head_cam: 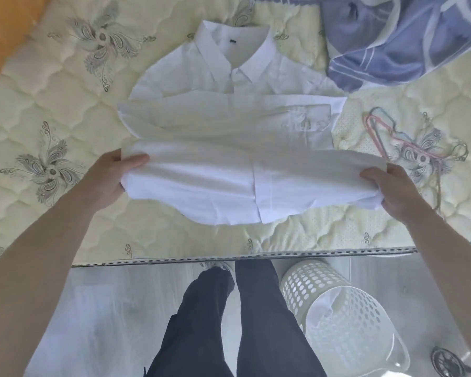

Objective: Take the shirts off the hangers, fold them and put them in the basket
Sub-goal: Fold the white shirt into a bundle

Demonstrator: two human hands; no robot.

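Orange cloth [3, 31] sits far up-left of the shirt [229, 123], at the frame corner. Mattress [52, 110], quilted w/ grey floral print, lies under the shirt and spreads out on all sides of it. L hand [112, 178] grips the shirt's left edge at the lifted bottom fold, thumb on top, fingers under the fabric. Shirt is white, front up, collar at the far end, a sleeve folded across the chest. Its bottom part is doubled up & held betw. both hands, hem hanging toward the person. Below the shirt, past the mattress edge, legs [256, 322] in dark trousers stand on a pale floor [106, 308]. Basket [346, 317], white & perforated, stands on the floor below-right of the shirt, some white fabric inside. R hand [392, 191] grips the shirt's right edge at the same fold, thumb on top. Hangers [378, 138], thin pink & blue, lie just right of the shirt. Blue cloth [392, 44] w/ white stripes is bunched up-right of the shirt, close by its shoulder.
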